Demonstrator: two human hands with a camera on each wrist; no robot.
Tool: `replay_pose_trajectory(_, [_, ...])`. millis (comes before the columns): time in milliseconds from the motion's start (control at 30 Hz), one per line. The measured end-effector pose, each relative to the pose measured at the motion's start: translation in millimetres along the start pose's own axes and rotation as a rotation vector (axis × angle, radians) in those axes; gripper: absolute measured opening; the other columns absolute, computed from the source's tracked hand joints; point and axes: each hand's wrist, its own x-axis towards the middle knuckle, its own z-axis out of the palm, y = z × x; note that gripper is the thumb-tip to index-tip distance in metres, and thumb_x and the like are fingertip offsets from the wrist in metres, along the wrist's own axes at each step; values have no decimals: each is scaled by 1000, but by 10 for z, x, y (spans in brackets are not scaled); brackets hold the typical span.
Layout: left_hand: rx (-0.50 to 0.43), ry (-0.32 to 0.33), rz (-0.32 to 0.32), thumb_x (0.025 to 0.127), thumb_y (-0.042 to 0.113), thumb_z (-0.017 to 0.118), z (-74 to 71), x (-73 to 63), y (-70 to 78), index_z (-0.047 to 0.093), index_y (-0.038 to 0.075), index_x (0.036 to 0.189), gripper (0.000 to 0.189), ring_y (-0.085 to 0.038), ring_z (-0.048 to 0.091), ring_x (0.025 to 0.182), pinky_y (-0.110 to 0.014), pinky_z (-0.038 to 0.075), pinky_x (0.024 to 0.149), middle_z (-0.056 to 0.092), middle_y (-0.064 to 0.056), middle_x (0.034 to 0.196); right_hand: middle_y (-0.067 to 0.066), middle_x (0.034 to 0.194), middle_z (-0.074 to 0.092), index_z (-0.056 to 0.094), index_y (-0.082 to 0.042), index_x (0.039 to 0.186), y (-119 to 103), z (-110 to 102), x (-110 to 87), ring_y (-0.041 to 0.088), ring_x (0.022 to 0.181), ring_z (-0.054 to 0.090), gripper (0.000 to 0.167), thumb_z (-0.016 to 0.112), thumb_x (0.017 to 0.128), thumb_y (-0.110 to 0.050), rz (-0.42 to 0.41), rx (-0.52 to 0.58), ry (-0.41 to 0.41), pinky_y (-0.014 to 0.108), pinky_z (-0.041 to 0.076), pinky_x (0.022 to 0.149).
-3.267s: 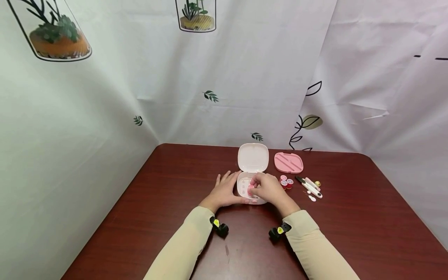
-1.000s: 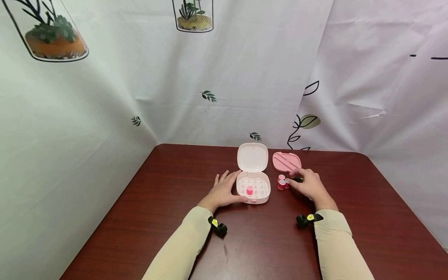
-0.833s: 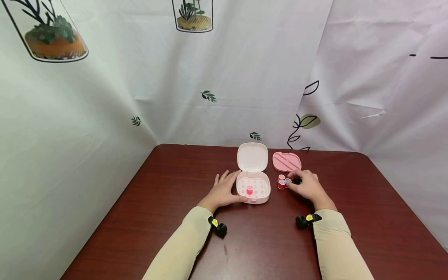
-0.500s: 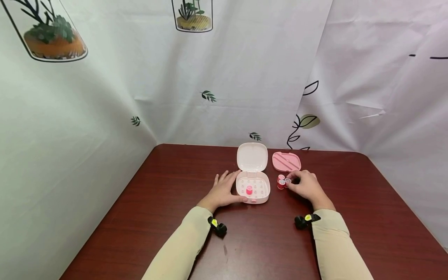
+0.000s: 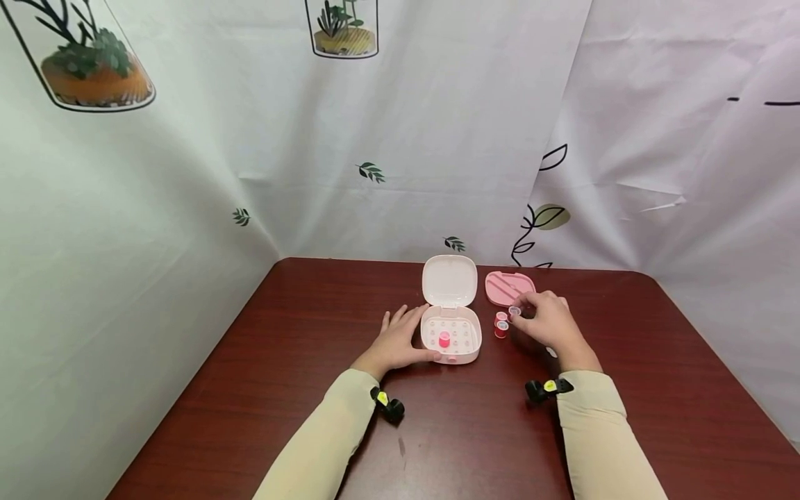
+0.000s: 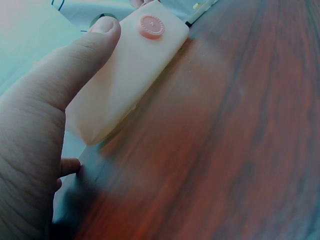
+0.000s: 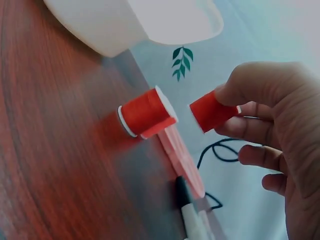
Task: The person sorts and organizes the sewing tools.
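In the head view a pale pink sewing box (image 5: pixel 462 359) stands with its lid (image 5: pixel 450 280) up. One pink thread spool (image 5: pixel 444 339) sits among the pegs inside. My left hand (image 5: pixel 396 344) rests against the box's left side, its fingers spread; in the left wrist view the thumb (image 6: pixel 95 50) lies along the front wall near the round button (image 6: pixel 151 26). Between thumb and fingers my right hand (image 5: pixel 553 323) pinches a red thread spool (image 7: pixel 212 111), raised off the table. Beside it, the other red spools (image 7: pixel 148 112) stand on the table, close together.
A pink tray insert (image 5: pixel 507 287) lies behind the spools. A black-and-white tool (image 7: pixel 190 215) lies beyond them, mostly hidden by my right hand in the head view. A small white piece (image 5: pixel 551 352) shows beside the right wrist. The fabric-covered wall borders the table (image 5: pixel 325 312).
My right hand came from the box, where a pink spool now stands, to the spools at the right. It has taken one and lifted it slightly. The left hand has stayed by the box.
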Motion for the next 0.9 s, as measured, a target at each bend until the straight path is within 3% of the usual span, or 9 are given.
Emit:
replay_pose_trajectory(533, [-6,-16,-7,74,71,74,-25,-17,25,24,30,162,109,-31,17,153,-60,1,121,36,0,162,4,79,65,69,-16,88,-339,105,81,25,86,55,8,75,82,-18,-140,33,-63,43,33,83])
replay_pose_trajectory(767, [2,-21,-15,74,72,72,-15,-7,12,23,30,162,109,-31,18,153,-60,1,121,35,0,162,6,82,65,71,-15,89,-479,152,80,30,86,56,7,74,83,-15,-174,143,-111,39,44,75])
replay_pose_trajectory(900, [2,-29,-22,75,73,72,-16,-7,11,23,30,162,109,-31,17,153,-60,1,121,34,-1,162,4,88,67,72,-14,91,-534,211,76,26,88,57,9,76,83,-15,-182,165,-131,41,47,78])
